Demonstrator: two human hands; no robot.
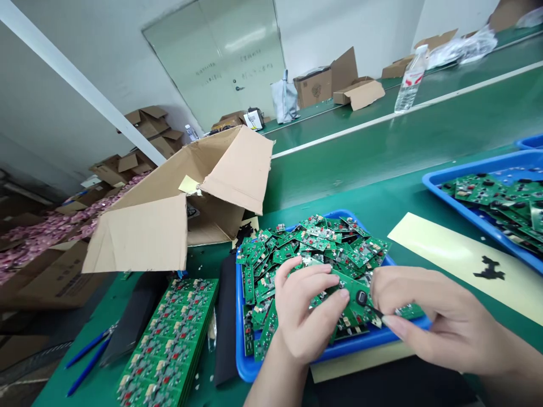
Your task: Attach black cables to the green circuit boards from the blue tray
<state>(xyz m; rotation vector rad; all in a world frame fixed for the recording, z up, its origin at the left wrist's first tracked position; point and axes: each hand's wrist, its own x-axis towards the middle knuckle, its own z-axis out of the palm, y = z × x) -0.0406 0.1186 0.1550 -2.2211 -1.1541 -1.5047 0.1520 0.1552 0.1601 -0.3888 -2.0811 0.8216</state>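
My left hand point(306, 308) rests over a heap of small green circuit boards point(314, 249) in a blue tray point(250, 367), its fingers curled round one small board point(345, 294). My right hand point(428, 316) is closed in a pinch just to the right. It holds a small black component point(362, 298) against that board. Both hands meet above the tray's front right part.
A panel of joined green boards point(169, 339) lies left of the tray, with blue-handled pliers point(87, 356) beside it. An open cardboard box point(186, 198) stands behind. A second blue tray of boards point(475, 215) sits right, past a yellow sheet point(445, 249). A water bottle point(409, 79) stands far back.
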